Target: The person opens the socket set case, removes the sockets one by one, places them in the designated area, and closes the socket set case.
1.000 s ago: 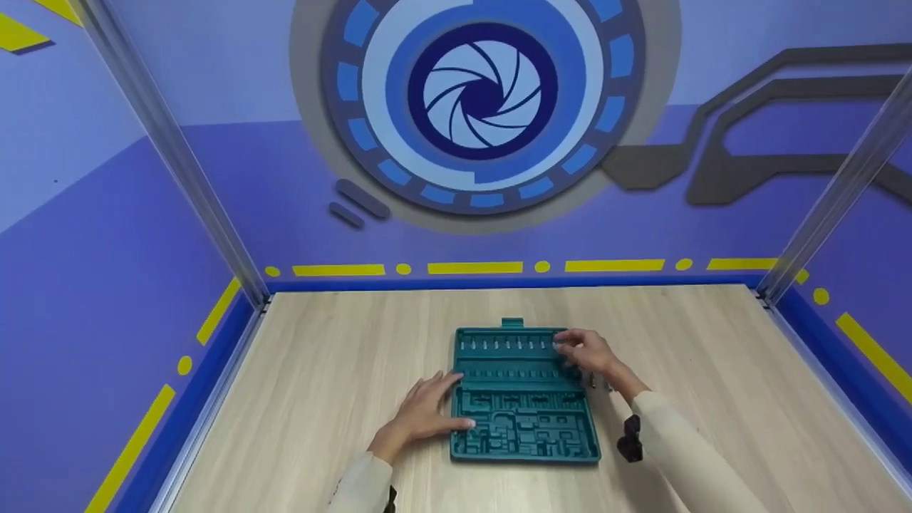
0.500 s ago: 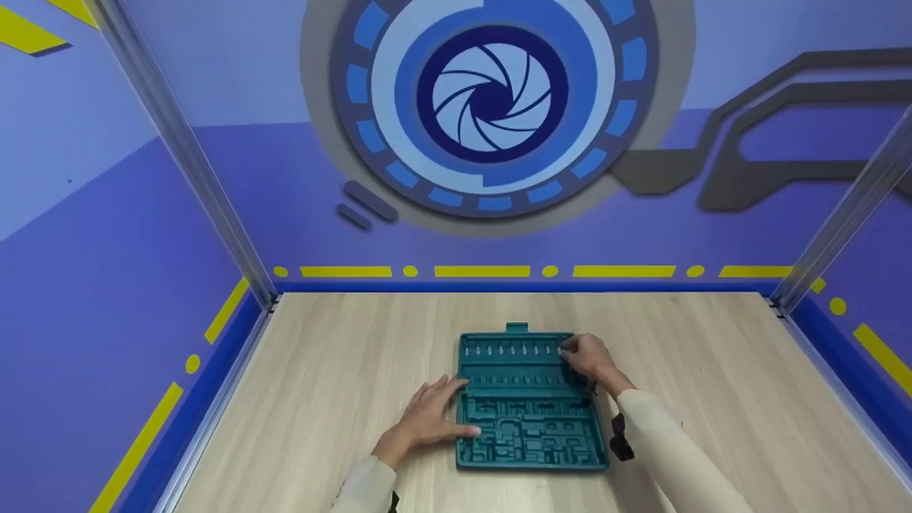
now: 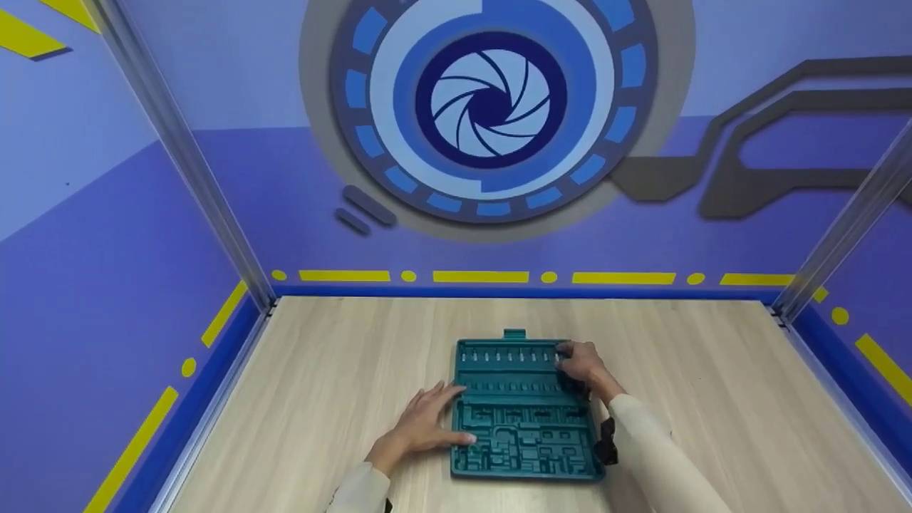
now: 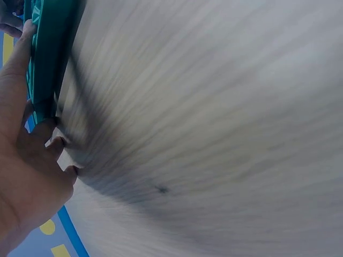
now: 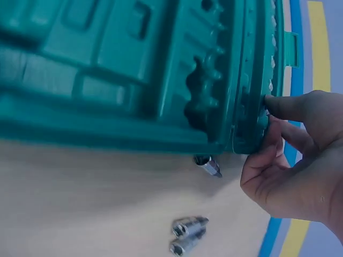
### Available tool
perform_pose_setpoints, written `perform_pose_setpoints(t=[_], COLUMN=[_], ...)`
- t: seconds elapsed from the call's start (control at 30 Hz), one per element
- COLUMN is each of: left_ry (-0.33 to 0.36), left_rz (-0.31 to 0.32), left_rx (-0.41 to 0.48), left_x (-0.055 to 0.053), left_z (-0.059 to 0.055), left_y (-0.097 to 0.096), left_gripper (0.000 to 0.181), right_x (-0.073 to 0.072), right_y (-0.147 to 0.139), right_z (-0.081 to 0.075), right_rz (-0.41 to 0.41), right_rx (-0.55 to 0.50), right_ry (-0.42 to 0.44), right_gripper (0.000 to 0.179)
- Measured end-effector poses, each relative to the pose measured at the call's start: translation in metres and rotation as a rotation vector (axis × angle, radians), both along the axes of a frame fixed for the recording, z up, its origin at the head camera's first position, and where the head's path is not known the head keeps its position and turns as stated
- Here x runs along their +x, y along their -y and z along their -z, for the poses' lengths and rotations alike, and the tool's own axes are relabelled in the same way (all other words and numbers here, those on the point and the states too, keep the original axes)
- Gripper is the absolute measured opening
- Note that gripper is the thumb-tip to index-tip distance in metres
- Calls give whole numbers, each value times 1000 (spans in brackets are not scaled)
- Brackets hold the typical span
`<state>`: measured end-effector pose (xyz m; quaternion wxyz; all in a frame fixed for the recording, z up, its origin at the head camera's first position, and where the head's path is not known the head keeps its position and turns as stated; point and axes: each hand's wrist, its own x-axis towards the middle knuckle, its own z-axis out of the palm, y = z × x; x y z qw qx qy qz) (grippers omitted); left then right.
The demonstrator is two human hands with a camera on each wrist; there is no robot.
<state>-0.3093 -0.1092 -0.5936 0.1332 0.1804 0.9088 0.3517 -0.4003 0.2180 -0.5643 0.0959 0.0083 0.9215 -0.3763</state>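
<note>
A green plastic tool case lies unfolded on the table, with moulded recesses in its near half. Several small silver bit sockets stand in a row along its far half. My left hand rests on the case's left side, fingers spread along the edge and thumb over the rim. At the right end of the row, my right hand pinches a small bit socket between thumb and fingers; most of that piece is hidden. In the right wrist view, more loose bit sockets lie on the table beside the case.
The wooden table ends at a blue-purple back wall with yellow markings. Metal posts rise at the corners. A latch tab sticks out from the far edge of the case.
My right hand has gone from hovering over the right end of the row to pinching down at it, its wrist shifting slightly left. My left hand stays on the case.
</note>
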Motion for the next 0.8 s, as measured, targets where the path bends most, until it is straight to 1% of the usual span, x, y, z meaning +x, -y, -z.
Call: perform_pose_setpoints(t=[0.07, 0.17, 0.3, 0.37, 0.47, 0.53, 0.67, 0.73, 0.8], left_ry=[6, 16, 8, 1, -2, -5, -11, -15, -16], left_rz=[-4, -7, -3, -11, -15, -14, -2, 6, 13], left_rx=[2, 8, 14, 13, 11, 9, -4, -10, -9], left_x=[1, 1, -4, -3, -1, -1, -2, -2, -1], left_z=[2, 3, -1, -2, -3, -2, -2, -1, 0], left_y=[0, 0, -1, 1, 5, 5, 1, -1, -2], left_gripper=[94, 94, 94, 95, 95, 95, 95, 95, 94], right_x=[2, 4, 4, 3, 4, 6, 10, 11, 11], right_y=[1, 2, 3, 8, 12, 12, 7, 5, 5], right_z=[1, 1, -5, -6, -6, -3, 4, 8, 12], right_rz=[29, 54, 102, 124, 134, 121, 78, 78, 84], right_rx=[-48, -80, -111, -137, -157, -127, 14, 75, 121], right_ry=[31, 42, 7, 5, -29, -77, -196, -225, -230], right_gripper=[44, 45, 43, 43, 39, 33, 23, 23, 24])
